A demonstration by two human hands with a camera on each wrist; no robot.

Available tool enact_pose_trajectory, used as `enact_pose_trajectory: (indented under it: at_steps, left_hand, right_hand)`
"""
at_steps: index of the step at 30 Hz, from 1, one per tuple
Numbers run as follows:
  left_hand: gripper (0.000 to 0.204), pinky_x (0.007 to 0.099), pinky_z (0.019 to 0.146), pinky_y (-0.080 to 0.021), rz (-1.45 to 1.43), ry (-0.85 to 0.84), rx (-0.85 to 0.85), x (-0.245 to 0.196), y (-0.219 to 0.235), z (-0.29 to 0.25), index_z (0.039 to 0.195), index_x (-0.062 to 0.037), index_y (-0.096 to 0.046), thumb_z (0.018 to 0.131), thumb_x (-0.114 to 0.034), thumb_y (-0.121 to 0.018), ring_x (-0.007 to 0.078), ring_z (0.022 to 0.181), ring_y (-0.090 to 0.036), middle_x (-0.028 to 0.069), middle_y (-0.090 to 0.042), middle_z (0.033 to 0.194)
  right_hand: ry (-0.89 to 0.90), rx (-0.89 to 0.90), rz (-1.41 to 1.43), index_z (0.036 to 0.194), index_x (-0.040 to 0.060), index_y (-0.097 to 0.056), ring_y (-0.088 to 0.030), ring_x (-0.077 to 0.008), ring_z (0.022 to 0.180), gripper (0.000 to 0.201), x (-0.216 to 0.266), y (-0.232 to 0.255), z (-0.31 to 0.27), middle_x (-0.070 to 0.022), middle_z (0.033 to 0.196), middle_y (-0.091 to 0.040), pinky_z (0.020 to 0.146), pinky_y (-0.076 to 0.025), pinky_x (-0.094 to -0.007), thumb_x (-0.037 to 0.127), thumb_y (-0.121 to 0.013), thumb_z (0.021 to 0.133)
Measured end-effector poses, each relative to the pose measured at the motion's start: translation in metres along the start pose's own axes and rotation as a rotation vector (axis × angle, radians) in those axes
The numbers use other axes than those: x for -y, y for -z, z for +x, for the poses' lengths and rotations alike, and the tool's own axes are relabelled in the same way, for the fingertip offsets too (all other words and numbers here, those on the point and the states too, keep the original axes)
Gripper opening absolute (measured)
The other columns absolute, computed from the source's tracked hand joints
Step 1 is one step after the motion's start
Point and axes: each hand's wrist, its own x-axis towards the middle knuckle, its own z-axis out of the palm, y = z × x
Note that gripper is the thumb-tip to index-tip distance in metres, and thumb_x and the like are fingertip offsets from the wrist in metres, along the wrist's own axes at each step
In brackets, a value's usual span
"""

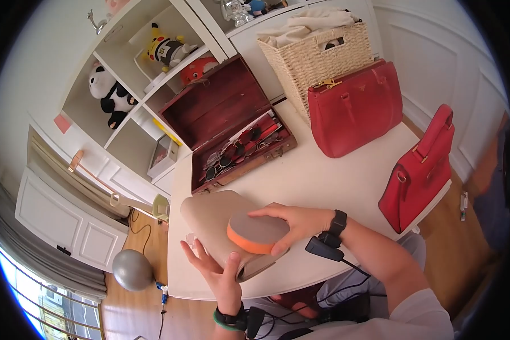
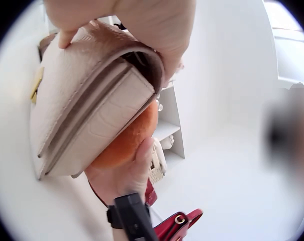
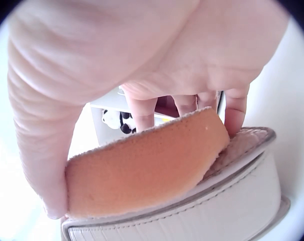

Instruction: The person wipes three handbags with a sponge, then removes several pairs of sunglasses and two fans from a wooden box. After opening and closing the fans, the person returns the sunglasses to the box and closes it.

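Observation:
A beige flap handbag [image 1: 208,214] lies on the white table near its front edge. My left hand [image 1: 224,279] holds the bag's near left end, its thumb against the edge. In the left wrist view, fingers and thumb bracket the curved side of the bag [image 2: 74,80], where the layered gusset shows. My right hand [image 1: 301,222] grips an oval sponge [image 1: 259,231], orange with a grey face, between thumb and fingers. The right wrist view has the orange side of the sponge [image 3: 147,168] right against the textured flap. The bag's underside is hidden.
Behind the bag, an open dark red wooden case [image 1: 221,122] holds several pairs of sunglasses. A large red handbag [image 1: 357,110] and a smaller red one [image 1: 416,175] stand to the right. At the back is a woven basket [image 1: 292,65] with cloth on top.

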Motion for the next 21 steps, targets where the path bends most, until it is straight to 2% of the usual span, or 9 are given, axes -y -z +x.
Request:
enact_pose_trajectory:
  at_steps: [2,4,5,7,11,13,15,17,21]
  left_hand:
    - [0.085,0.0387,0.108,-0.026,-0.066,0.109,-0.006,0.008,0.02,-0.001,0.148,-0.0078,0.001,0.085,-0.006,-0.057,0.0291,0.132,-0.031,0.0201,-0.022,0.148]
    - [0.095,0.0371,0.105,-0.03,-0.26,0.441,-0.017,0.015,0.038,0.001,0.148,-0.0084,0.003,0.079,0.002,-0.062,0.0277,0.128,-0.034,0.0195,-0.029,0.142]
    - [0.093,0.0366,0.103,-0.034,-0.261,0.46,0.042,0.021,0.046,0.003,0.148,-0.008,-0.001,0.078,0.004,-0.061,0.026,0.125,-0.038,0.0165,-0.036,0.136]
    - [0.093,0.0366,0.102,-0.035,-0.211,0.469,0.102,0.023,0.057,0.009,0.148,-0.0078,-0.002,0.077,0.005,-0.061,0.026,0.124,-0.04,0.0163,-0.037,0.135]
    - [0.095,0.0343,0.1,-0.039,-0.074,0.479,0.289,0.019,0.074,0.045,0.148,-0.0071,-0.002,0.075,0.007,-0.061,0.0253,0.122,-0.044,0.0175,-0.039,0.136]
    - [0.096,0.0334,0.1,-0.038,-0.039,0.483,0.352,0.016,0.081,0.072,0.148,-0.0071,-0.001,0.075,0.006,-0.062,0.0245,0.122,-0.044,0.018,-0.04,0.137]
    - [0.098,0.0309,0.102,-0.035,0.121,0.477,0.588,0.01,0.08,0.099,0.149,-0.0069,0.0,0.076,0.004,-0.065,0.0216,0.122,-0.045,0.0175,-0.042,0.136]
    - [0.098,0.0301,0.102,-0.034,0.151,0.473,0.667,0.001,0.068,0.117,0.149,-0.0067,-0.002,0.075,0.004,-0.066,0.0204,0.122,-0.045,0.0168,-0.043,0.136]
    - [0.099,0.0291,0.102,-0.033,0.217,0.4,0.9,-0.005,0.043,0.148,0.149,-0.0069,-0.008,0.072,0.001,-0.071,0.0174,0.119,-0.046,0.0134,-0.047,0.131]
  right_hand:
    - [0.0,0.016,-0.028,0.142,0.0104,-0.034,-0.037,-0.0281,0.126,0.093,-0.003,-0.004,0.001,-0.016,0.133,-0.038,0.105,-0.032,-0.036,0.041,-0.08,0.067]
    - [0.031,-0.007,-0.108,0.141,0.01,-0.036,-0.036,-0.0301,0.127,0.092,-0.009,-0.008,0.003,-0.0171,0.132,-0.039,0.105,-0.031,-0.0375,0.042,-0.08,0.067]
    - [0.033,-0.006,-0.102,0.141,0.01,-0.036,-0.036,-0.0301,0.127,0.092,-0.01,-0.009,0.003,-0.0171,0.132,-0.039,0.105,-0.031,-0.0375,0.042,-0.08,0.067]
    - [0.094,-0.019,-0.174,0.139,0.006,-0.036,-0.034,-0.0341,0.126,0.095,-0.01,-0.009,0.003,-0.0204,0.13,-0.039,0.105,-0.031,-0.0385,0.047,-0.079,0.065]
    - [0.031,0.002,-0.304,0.14,0.0103,-0.036,-0.034,-0.0345,0.127,0.092,-0.011,-0.008,0.0,-0.0196,0.132,-0.037,0.106,-0.03,-0.0392,0.038,-0.082,0.065]
    - [0.057,0.021,-0.284,0.141,0.0099,-0.032,-0.031,-0.0383,0.127,0.099,-0.012,-0.013,0.0,-0.0244,0.132,-0.033,0.105,-0.032,-0.04,0.041,-0.082,0.062]
    - [0.058,-0.02,-0.332,0.142,0.0112,-0.03,-0.032,-0.0395,0.126,0.101,-0.015,-0.02,0.002,-0.0251,0.132,-0.032,0.104,-0.033,-0.0408,0.04,-0.082,0.061]
    - [0.054,-0.064,-0.373,0.143,0.0125,-0.028,-0.032,-0.0406,0.126,0.102,-0.017,-0.019,0.003,-0.0258,0.132,-0.03,0.103,-0.034,-0.0417,0.038,-0.083,0.06]
    - [-0.147,-0.538,-0.472,0.143,0.0092,-0.025,-0.035,-0.0424,0.123,0.103,-0.025,0.004,0.004,-0.0262,0.131,-0.029,0.101,-0.036,-0.0443,0.039,-0.082,0.062]
